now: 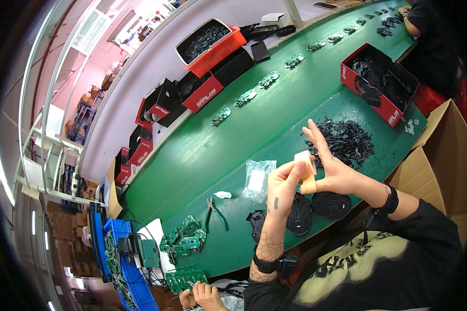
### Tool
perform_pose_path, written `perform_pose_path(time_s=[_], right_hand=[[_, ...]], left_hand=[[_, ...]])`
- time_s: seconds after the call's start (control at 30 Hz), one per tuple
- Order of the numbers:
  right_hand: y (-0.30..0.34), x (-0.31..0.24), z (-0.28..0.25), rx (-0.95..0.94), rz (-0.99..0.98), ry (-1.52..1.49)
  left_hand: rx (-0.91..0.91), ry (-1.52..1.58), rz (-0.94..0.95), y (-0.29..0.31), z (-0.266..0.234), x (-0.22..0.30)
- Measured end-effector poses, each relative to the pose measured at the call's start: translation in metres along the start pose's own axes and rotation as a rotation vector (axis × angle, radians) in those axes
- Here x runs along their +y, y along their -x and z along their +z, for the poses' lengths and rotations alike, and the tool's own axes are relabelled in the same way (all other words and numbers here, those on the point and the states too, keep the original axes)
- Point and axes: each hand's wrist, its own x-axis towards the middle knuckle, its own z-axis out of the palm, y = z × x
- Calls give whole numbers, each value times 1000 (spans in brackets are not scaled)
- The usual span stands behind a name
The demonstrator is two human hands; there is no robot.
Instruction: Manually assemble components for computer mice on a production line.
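Note:
My left hand (281, 185) pinches a roll of pale cream tape (306, 161) between thumb and fingers, above the near edge of the green bench. A short strip of yellowish tape (308, 185) hangs from the roll and touches the thumb side of my right hand (338, 175). The fingers of my right hand are spread and stretched upward, closed around nothing. Under my hands lie flat black plastic shells (299, 215), partly hidden by my left forearm. Behind my right hand is a heap of small black parts (347, 142).
A clear plastic bag (258, 179), small white bottle (222, 195), green-handled pliers (213, 215) and green circuit boards (186, 238) lie leftward. More boards line the green belt (192, 150). A red-black box (373, 85) holds black parts. Another person's hands (205, 296) hold a board.

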Motion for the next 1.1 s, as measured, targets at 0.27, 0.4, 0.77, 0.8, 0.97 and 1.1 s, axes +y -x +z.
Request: perform_pose_path(time_s=[0.27,0.4,0.77,0.8,0.97,1.1], right_hand=[[2,-18,-11,8,-47,114],[3,-13,-12,12,-74,68],[2,-17,-9,139,107,-353],[3,-16,-8,136,106,-353],[1,-18,-13,233,76,-422],[1,-18,-16,245,100,-461]], left_hand=[[-81,-525,241,4,-12,1],[-249,-652,501,3,-15,4],[-8,-1133,889,7,-7,-13],[2,-1114,887,8,-6,-15],[-14,-1054,893,13,5,-17],[-23,-1024,898,17,11,-18]])
